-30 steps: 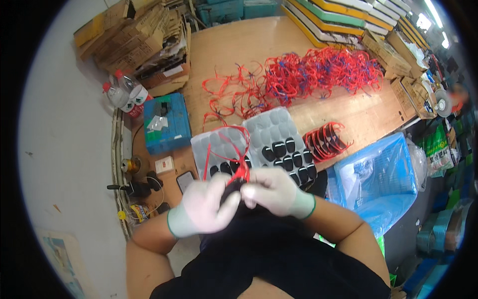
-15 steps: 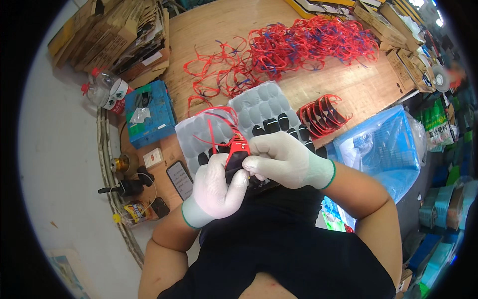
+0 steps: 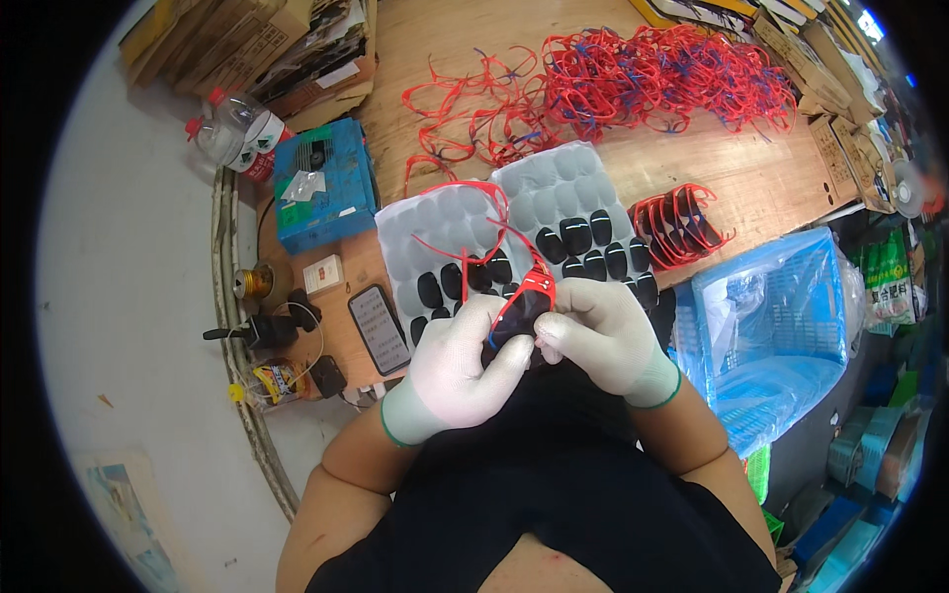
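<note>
Both my hands wear white knitted gloves with green cuffs. Between them, close to my body, is a pair of red-framed glasses (image 3: pixel 539 285) with a dark lens; its temples point up and away from me. My left hand (image 3: pixel 457 371) grips the left side of the frame, thumb along the lower edge. On the right side, my right hand (image 3: pixel 608 341) pinches the frame and lens edge between thumb and fingers. Just beyond lie two grey moulded trays (image 3: pixel 430 237), (image 3: pixel 544 183), with several black lenses (image 3: pixel 575 235) in their nearer cups. The fingertips behind the frame are hidden.
A tangled heap of red and blue frames (image 3: pixel 652 84) covers the far table. A row of red glasses with dark lenses (image 3: pixel 682 225) sits right of the trays. At left are a phone (image 3: pixel 378 328), blue box (image 3: pixel 321 188) and bottles (image 3: pixel 237 138); at right, a plastic-lined blue basket (image 3: pixel 771 341).
The view has shifted, so the table appears further left before and further right now. My hands and the glasses have tilted slightly, and more of the lens and the tray lenses show.
</note>
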`<state>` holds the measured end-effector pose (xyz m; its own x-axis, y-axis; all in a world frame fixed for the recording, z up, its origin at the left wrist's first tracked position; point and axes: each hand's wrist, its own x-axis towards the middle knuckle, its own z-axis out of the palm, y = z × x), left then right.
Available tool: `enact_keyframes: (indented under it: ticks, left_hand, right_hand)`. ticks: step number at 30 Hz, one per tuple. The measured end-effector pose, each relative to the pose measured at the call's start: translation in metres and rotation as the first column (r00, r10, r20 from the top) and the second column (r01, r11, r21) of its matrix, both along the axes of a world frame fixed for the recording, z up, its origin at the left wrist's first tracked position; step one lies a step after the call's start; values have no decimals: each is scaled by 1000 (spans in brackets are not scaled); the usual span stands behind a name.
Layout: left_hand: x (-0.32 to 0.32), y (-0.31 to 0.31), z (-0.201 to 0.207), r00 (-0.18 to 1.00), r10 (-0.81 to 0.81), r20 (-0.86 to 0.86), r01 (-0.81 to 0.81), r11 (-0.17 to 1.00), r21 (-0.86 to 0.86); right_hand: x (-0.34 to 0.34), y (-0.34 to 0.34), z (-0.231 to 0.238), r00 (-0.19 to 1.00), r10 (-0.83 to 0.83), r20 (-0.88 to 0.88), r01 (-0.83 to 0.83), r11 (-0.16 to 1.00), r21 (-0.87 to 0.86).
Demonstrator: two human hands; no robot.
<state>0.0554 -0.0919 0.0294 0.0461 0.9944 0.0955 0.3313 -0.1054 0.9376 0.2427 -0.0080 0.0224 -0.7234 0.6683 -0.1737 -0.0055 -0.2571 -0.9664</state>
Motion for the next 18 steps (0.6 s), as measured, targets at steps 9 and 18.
enact_keyframes:
  ticks: [9,18]
  left_hand:
    - [11,-6,7,966,139,-220,-33,904,426]
    - [2,-5,-4,998,63,-23,-58,984,170]
  right_hand:
    - [-1,-10,19,997,70,40,-72,996,58]
    - [-15,-6,7,999,24,-31,-26,999,-37]
